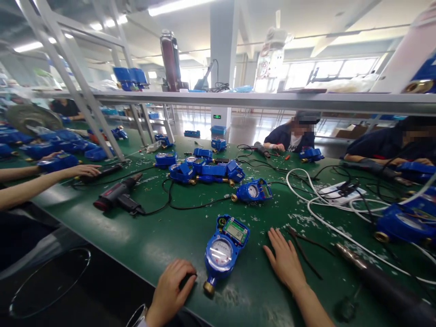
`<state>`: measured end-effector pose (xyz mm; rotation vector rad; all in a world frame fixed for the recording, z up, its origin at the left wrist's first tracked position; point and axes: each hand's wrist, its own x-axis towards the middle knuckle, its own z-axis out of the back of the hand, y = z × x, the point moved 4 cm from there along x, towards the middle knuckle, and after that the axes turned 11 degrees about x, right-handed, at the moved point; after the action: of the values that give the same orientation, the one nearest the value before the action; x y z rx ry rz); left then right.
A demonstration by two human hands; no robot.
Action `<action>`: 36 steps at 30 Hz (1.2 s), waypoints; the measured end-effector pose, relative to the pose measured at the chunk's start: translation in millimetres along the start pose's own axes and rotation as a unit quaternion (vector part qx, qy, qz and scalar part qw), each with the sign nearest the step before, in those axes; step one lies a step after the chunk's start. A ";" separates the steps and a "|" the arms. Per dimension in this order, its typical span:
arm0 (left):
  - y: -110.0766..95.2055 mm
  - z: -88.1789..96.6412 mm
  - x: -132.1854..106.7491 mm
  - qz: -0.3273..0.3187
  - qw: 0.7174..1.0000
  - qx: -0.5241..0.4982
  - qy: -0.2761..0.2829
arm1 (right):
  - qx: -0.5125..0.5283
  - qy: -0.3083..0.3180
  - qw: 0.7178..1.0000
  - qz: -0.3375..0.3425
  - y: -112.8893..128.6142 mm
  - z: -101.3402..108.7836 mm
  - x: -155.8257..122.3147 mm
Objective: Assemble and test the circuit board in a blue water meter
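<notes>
A blue water meter [224,247] with a round dial, a small green display and a brass end lies on the green table [163,236] in front of me. My left hand [172,285] rests at the table's near edge just left of the meter, fingers curled around a small dark thing I cannot make out. To the meter's right lies my right hand [284,260], flat on the table with fingers stretched out, holding nothing. Thin dark strips [303,250] lie just beyond its fingertips.
Several more blue meters [204,170] cluster mid-table, one [254,191] apart. A black and red power tool [117,196] with cable lies left; white cables [327,218] and a dark tool [381,284] right. A person's arms [44,177] reach in from the left; two people sit across.
</notes>
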<state>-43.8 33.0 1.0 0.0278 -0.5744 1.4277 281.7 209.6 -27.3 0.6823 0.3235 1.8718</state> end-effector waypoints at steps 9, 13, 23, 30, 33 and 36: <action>1.2 -1.3 2.4 0.046 0.998 -0.019 0.036 | 0.122 -0.104 0.987 -0.009 26.9 2.1 -6.2; 0.2 -1.4 3.6 0.053 0.997 -0.011 0.050 | 0.213 -0.082 0.973 0.037 78.4 -9.0 -5.1; -3.4 2.8 3.3 0.048 0.998 -0.012 0.041 | 0.346 -0.050 0.936 0.038 122.9 -9.3 12.1; -16.3 -3.5 16.8 0.109 0.965 -0.234 0.046 | 0.400 -0.076 0.913 0.019 111.1 -11.1 3.4; -42.9 -13.6 36.6 0.128 0.919 -0.371 0.044 | 0.415 -0.082 0.906 0.008 107.3 -11.7 2.1; -63.8 -24.8 54.5 0.158 0.878 -0.450 0.047 | 0.426 -0.092 0.900 -0.005 102.0 -9.8 1.1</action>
<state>26.3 81.3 21.1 -0.9089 -1.1528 1.3373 198.2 171.1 18.0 1.4241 1.0457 1.5870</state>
